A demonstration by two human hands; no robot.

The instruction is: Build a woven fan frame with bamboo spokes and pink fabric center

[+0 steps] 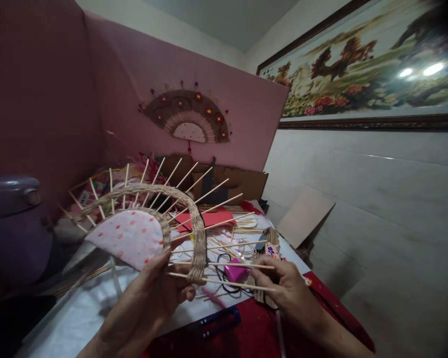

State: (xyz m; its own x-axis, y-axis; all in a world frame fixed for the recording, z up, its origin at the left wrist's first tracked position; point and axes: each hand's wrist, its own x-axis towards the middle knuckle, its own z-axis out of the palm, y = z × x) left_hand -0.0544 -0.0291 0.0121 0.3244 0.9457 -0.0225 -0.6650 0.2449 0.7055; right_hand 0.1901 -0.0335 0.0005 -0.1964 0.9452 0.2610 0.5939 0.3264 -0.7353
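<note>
My left hand (157, 283) grips a half-round woven fan (199, 233) near its lower right corner, thumb on the front. Thin wooden sticks (224, 201) radiate from the fan, crossed by a braided twine band, and their bare tips stick out past it. At its centre is a half-circle of white cloth (129, 236) with red spots, edged in twine. My right hand (280, 283) is at the tips of the lowest sticks, fingers closed together behind or against them. What sits between these fingers is too small to make out. Dark cord shows along the band's outer edge.
A finished-looking fan (192, 112) with red flowers hangs on the pink panel (246, 99). On the white-covered table lie loose sticks, red paper (212, 219), a magenta block (235, 270), black cord and a blue-handled tool (220, 320). A cardboard sheet (306, 216) leans on the right wall.
</note>
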